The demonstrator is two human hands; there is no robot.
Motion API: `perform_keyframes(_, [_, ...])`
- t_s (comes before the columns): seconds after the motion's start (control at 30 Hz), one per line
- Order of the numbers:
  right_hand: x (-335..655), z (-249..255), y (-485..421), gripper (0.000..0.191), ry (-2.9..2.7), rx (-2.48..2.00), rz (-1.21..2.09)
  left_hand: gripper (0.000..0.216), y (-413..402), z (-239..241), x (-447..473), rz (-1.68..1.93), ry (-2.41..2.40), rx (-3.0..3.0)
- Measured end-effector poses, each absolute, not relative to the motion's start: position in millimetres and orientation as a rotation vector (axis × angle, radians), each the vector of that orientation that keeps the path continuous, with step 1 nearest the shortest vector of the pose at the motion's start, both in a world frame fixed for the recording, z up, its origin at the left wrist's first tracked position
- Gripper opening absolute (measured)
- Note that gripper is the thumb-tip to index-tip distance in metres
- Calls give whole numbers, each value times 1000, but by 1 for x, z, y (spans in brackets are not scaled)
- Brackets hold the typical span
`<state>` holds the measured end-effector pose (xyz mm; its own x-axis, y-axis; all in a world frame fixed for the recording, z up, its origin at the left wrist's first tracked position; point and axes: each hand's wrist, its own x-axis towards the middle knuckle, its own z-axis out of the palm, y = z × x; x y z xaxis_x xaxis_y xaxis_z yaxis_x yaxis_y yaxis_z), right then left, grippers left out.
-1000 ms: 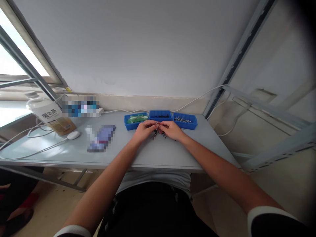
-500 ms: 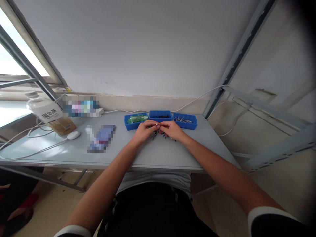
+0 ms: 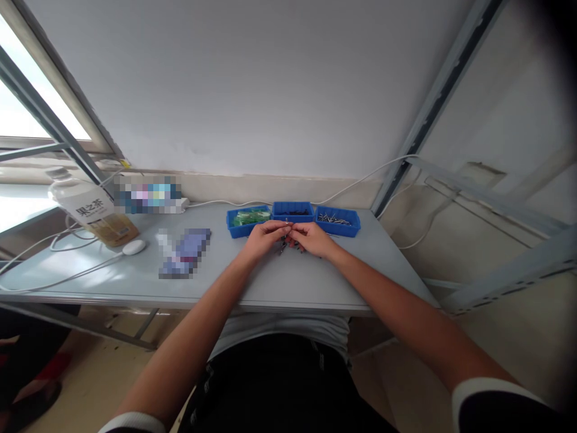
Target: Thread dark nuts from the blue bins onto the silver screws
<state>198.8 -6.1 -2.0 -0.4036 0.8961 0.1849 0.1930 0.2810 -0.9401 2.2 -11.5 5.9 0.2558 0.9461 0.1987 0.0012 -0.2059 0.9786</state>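
Note:
My left hand [image 3: 267, 236] and my right hand [image 3: 312, 236] meet over the table, just in front of the blue bins. Both are closed, thumbs and fingertips pressed together around a small shiny metal piece [image 3: 287, 222] whose tip shows between them; its kind is too small to make out. Beneath the fingers lies a small pile of dark and metallic parts [image 3: 283, 245], partly hidden by the hands. The left blue bin [image 3: 243, 231] holds green pieces, the middle blue bin [image 3: 293, 205] dark small parts, and the right blue bin [image 3: 345, 229] thin metal pins or screws.
On the left stand a drink bottle [image 3: 90, 207] and a white round device [image 3: 134, 247] with a cable. A blurred-out flat item [image 3: 192, 249] lies nearer the middle. Metal frame posts [image 3: 433, 102] rise on the right. Another person's leg [image 3: 27, 355] shows at lower left.
My hands stay nearly in place; the fingers have shifted slightly, and the small metal piece between them now points more upward.

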Motion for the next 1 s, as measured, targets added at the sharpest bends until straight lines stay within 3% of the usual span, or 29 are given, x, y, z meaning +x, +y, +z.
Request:
perform_keyframes(0.77, [199, -2, -6, 35, -1553, -876, 1426, 48, -11, 6, -1, 1136, 963, 1503])
perform_keyframes(1.0, [213, 3, 8, 35, -1050, -920, 1320, 52, -7, 2, -2, 1161, 1119, 1578])
